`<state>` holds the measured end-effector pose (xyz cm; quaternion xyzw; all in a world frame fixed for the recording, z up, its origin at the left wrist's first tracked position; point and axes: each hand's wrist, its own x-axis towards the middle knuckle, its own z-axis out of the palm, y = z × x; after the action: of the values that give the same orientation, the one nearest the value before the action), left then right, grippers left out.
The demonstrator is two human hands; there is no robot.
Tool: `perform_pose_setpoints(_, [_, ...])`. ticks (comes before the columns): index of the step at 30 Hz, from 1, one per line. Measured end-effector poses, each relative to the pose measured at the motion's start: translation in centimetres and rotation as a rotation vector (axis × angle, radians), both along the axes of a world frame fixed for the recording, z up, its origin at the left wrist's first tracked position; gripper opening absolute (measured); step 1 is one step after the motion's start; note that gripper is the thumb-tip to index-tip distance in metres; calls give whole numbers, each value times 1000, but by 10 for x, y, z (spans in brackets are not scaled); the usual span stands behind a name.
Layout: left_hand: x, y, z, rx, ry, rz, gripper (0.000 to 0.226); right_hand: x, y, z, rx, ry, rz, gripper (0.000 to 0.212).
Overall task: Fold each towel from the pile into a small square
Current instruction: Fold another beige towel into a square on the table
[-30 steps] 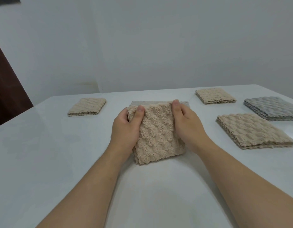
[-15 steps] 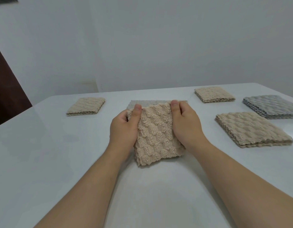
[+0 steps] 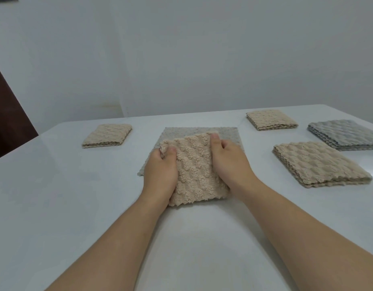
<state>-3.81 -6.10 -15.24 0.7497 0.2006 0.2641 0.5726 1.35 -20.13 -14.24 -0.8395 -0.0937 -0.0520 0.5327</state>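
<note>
The work looked well under way but not finished. A folded beige towel (image 3: 107, 135) lay at the far left of the white bench (image 3: 55, 206), and another small beige square (image 3: 271, 120) lay at the far right; these seemed to be done pieces, though whether the second was one towel or several could not be told. Nearer on the right sat a thick beige stack (image 3: 322, 164) with several wavy-edged layers showing along its side, and behind it a grey stack (image 3: 347, 134), partly cut off by the frame edge; I took these larger piles to be what was left to fold. In the middle, the left hand (image 3: 160, 173) and right hand (image 3: 229, 162) each pinched a far corner of the beige towel in hand (image 3: 196, 171), thumbs on top and fingers curled under, lifting its far edge while its near edge rested on the bench. It lay over a flat grey cloth (image 3: 202, 132) spread beneath it, whose part in the task I could not judge. The lifted towel was already a squarish packet, so probably on its last fold or being tidied. All the cloths were plush and nubbly, with a raised scale-like pattern; the bench was smooth and glossy, throwing soft reflections.
</note>
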Motion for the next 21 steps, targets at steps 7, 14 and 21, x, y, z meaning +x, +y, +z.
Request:
perform_pose_setpoints(7, [-2, -4, -2, 304, 37, 96, 33, -10, 8, -8, -224, -156, -108, 43])
perform_pose_setpoints(14, [1, 1, 1, 462, 48, 139, 35, -7, 10, -8, -396, -203, -161, 38])
perform_pose_setpoints(21, [3, 0, 7, 427, -10, 115, 36, 1, 7, 2, -273, -109, -108, 32])
